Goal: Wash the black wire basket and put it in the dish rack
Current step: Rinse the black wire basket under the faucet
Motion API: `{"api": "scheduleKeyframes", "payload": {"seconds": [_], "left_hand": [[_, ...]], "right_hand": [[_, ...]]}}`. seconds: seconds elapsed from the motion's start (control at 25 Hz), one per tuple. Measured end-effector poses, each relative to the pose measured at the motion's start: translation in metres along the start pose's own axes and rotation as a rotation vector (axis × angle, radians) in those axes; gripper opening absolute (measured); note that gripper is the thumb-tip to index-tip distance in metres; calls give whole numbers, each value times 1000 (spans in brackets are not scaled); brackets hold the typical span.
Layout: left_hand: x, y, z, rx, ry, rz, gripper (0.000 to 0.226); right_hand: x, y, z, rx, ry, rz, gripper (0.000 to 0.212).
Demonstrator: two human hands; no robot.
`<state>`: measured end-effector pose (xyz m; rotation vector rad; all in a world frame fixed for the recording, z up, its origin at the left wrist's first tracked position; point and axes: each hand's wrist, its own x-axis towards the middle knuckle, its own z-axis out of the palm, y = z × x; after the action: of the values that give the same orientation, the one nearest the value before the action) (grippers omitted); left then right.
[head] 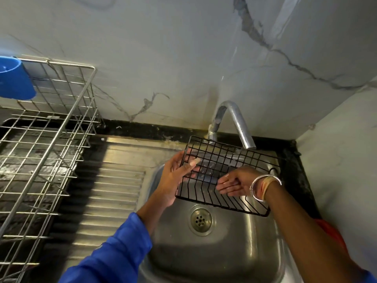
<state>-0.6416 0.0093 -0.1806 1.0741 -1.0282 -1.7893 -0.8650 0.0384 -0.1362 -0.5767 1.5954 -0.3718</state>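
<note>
The black wire basket point(222, 160) is gripped at its left edge by the left hand point(175, 176), thumb over the wires, and held tilted above the steel sink point(224, 254), under the curved metal tap point(238, 119). The right hand point(234, 183) is laid flat on the grid, fingers straight. A steel-wire dish rack point(51, 129) stands at the left, with a blue cup point(14, 80) at its far corner.

The tap spout point(242, 127) crowds the far rim of the black wire basket point(222, 176), and the side wall point(336, 160) hems in the right. Leftward, the ribbed drainboard point(114, 180) lies open across to the dish rack point(47, 150), where a blue cup point(14, 78) fills the far corner.
</note>
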Motion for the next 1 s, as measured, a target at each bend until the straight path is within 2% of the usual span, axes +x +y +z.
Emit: {"api": "scheduleKeyframes", "payload": {"seconds": [0.16,0.24,0.48,0.68,0.76,0.84,0.88,0.92,1.0], "left_hand": [[3,-1,5,122,-11,33,83],[3,-2,3,179,-12,46,90],[-1,-9,4,96,-27,2,77],[-8,-10,7,4,41,-29,71],[-8,-12,2,-3,47,-53,74],[-8,-13,2,16,35,-51,67],[-8,-12,4,31,32,-39,63],[-9,-11,6,41,29,-30,61],[-10,-8,7,46,33,-24,60]], "right_hand": [[5,-6,37,-4,160,-130,15],[8,0,45,31,197,-158,18],[7,-11,22,507,94,-303,28],[3,-4,12,661,156,-156,33],[4,-4,10,836,109,-156,37],[0,-11,13,928,39,-181,40],[1,-13,15,873,2,-181,41],[-4,-17,15,711,-33,-160,40],[-11,-23,10,92,-52,-33,29]]}}
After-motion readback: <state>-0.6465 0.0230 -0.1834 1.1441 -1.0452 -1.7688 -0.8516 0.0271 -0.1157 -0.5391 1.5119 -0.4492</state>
